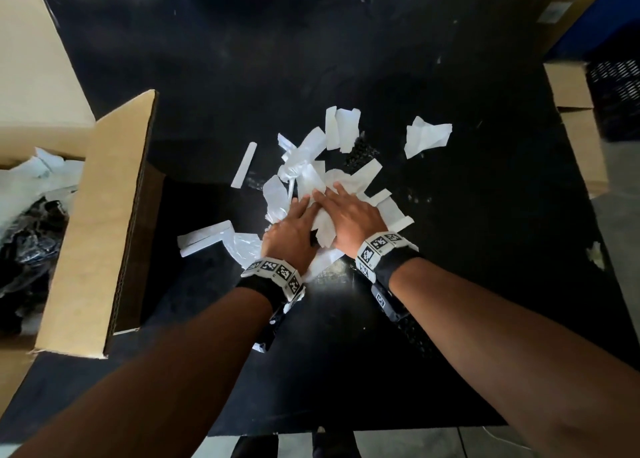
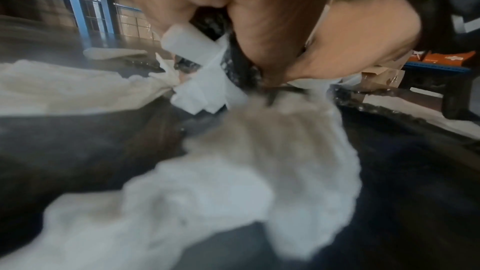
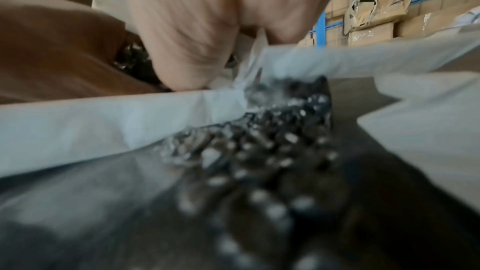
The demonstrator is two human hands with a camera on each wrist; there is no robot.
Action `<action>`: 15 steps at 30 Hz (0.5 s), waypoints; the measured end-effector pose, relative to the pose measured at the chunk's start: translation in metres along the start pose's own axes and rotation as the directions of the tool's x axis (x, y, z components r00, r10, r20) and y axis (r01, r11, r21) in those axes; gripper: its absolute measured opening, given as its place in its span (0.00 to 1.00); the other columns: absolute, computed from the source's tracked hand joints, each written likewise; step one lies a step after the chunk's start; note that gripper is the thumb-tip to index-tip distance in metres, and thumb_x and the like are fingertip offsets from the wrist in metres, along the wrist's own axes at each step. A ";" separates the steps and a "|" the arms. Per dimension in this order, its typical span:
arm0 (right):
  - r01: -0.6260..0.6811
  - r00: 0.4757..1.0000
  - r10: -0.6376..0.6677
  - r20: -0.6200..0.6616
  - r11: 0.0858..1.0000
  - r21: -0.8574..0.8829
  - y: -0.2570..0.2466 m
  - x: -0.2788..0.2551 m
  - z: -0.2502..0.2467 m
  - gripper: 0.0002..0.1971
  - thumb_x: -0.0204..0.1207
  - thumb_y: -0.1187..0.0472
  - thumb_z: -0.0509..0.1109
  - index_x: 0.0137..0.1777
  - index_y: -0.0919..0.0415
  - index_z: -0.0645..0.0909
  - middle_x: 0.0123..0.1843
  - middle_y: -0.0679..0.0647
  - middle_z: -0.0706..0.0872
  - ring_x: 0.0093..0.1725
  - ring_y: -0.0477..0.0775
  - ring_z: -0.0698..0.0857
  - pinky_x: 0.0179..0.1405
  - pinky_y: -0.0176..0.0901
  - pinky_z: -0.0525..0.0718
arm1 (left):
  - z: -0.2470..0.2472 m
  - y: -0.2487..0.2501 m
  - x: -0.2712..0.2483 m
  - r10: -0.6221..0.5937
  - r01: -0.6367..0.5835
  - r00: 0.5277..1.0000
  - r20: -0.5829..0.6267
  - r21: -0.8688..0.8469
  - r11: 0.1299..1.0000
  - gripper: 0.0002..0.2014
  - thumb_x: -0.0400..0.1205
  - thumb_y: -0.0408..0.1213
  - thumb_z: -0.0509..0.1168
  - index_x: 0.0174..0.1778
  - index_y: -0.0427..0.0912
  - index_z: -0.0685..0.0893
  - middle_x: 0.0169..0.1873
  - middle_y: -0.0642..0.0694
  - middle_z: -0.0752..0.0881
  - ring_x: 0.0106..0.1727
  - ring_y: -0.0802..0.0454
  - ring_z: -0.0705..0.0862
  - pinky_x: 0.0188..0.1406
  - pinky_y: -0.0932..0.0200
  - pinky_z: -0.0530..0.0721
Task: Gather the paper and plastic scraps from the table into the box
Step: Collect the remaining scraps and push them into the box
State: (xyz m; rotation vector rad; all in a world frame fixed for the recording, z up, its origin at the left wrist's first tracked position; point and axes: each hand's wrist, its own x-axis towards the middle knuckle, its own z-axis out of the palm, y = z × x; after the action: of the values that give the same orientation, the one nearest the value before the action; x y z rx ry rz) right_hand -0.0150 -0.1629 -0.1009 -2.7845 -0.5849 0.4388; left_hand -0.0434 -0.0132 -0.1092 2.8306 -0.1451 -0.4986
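Note:
A pile of white paper and clear plastic scraps (image 1: pixel 322 177) lies in the middle of the black table (image 1: pixel 450 301). Both hands lie on its near side, side by side, fingers straight and pressing down: left hand (image 1: pixel 298 215), right hand (image 1: pixel 336 204). The open cardboard box (image 1: pixel 104 215) stands at the left with scraps (image 1: pixel 34 180) inside. In the left wrist view the left palm (image 2: pixel 259 28) sits over white scraps (image 2: pixel 205 81). Under the right palm (image 3: pixel 194 28) in the right wrist view are white paper (image 3: pixel 130 120) and black bubble plastic (image 3: pixel 272 141).
Loose pieces lie apart from the pile: a strip (image 1: pixel 244 164), a folded sheet (image 1: pixel 426 135), a long strip (image 1: pixel 204 237) and a small scrap (image 1: pixel 595 255) near the right edge. Cardboard boxes (image 1: pixel 571 111) and a black crate (image 1: pixel 616 97) stand beyond the table's right side.

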 end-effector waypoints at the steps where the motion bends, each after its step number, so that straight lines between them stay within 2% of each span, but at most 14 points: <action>1: -0.013 1.000 0.013 -0.024 1.000 0.004 -0.001 -0.001 -0.001 0.49 0.70 0.64 0.84 0.88 0.57 0.62 0.85 0.59 0.69 0.87 0.61 0.63 0.75 0.63 0.77 | -0.002 0.001 0.001 -0.015 0.015 1.000 -0.010 0.009 1.000 0.41 0.81 0.44 0.70 0.88 0.59 0.55 0.88 0.56 0.58 0.69 0.36 0.84 0.63 0.34 0.84; 3: -0.039 0.996 0.040 -0.077 0.999 0.015 -0.002 -0.001 0.001 0.42 0.73 0.73 0.77 0.86 0.58 0.66 0.83 0.60 0.74 0.83 0.61 0.71 0.67 0.64 0.83 | -0.004 0.002 0.002 -0.045 0.045 0.999 -0.017 0.021 0.999 0.39 0.82 0.36 0.65 0.88 0.59 0.57 0.87 0.57 0.60 0.64 0.35 0.87 0.61 0.36 0.85; 4: -0.053 0.994 0.054 -0.097 0.998 0.019 -0.002 0.000 0.003 0.38 0.76 0.74 0.73 0.86 0.58 0.67 0.81 0.61 0.76 0.80 0.62 0.75 0.63 0.64 0.85 | -0.005 0.002 0.002 -0.057 0.057 0.998 -0.021 0.009 0.998 0.39 0.81 0.34 0.64 0.88 0.58 0.58 0.87 0.58 0.60 0.64 0.35 0.86 0.62 0.36 0.85; 8: -0.075 0.991 0.073 -0.109 0.997 -0.020 -0.001 0.008 0.005 0.31 0.83 0.72 0.62 0.85 0.55 0.69 0.80 0.60 0.78 0.71 0.66 0.83 0.57 0.63 0.87 | 0.002 -0.002 0.005 -0.086 0.081 0.994 -0.061 -0.069 0.994 0.39 0.79 0.29 0.64 0.86 0.59 0.62 0.86 0.59 0.63 0.64 0.39 0.87 0.63 0.37 0.85; 12: -0.042 0.984 0.040 -0.175 0.999 -0.006 -0.002 0.011 0.003 0.26 0.83 0.73 0.63 0.81 0.58 0.75 0.75 0.61 0.82 0.66 0.69 0.86 0.55 0.63 0.87 | 0.002 -0.005 0.004 -0.091 0.068 0.984 -0.154 -0.149 0.986 0.39 0.77 0.27 0.68 0.82 0.63 0.70 0.82 0.59 0.70 0.67 0.45 0.86 0.63 0.42 0.86; 15: 0.000 0.958 0.002 -0.285 1.000 0.005 -0.008 0.007 0.002 0.25 0.75 0.77 0.71 0.72 0.62 0.84 0.68 0.63 0.87 0.59 0.70 0.90 0.46 0.62 0.91 | -0.003 -0.007 -0.002 -0.099 0.063 0.973 -0.207 -0.173 0.983 0.38 0.77 0.35 0.75 0.80 0.66 0.71 0.82 0.60 0.71 0.62 0.52 0.89 0.61 0.43 0.88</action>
State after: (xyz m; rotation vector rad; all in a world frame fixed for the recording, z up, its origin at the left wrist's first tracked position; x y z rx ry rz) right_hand -0.0122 -0.1529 -0.1018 -2.7711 -0.5126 0.0341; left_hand -0.0441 -0.0056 -0.1073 2.7118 0.0525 -0.2061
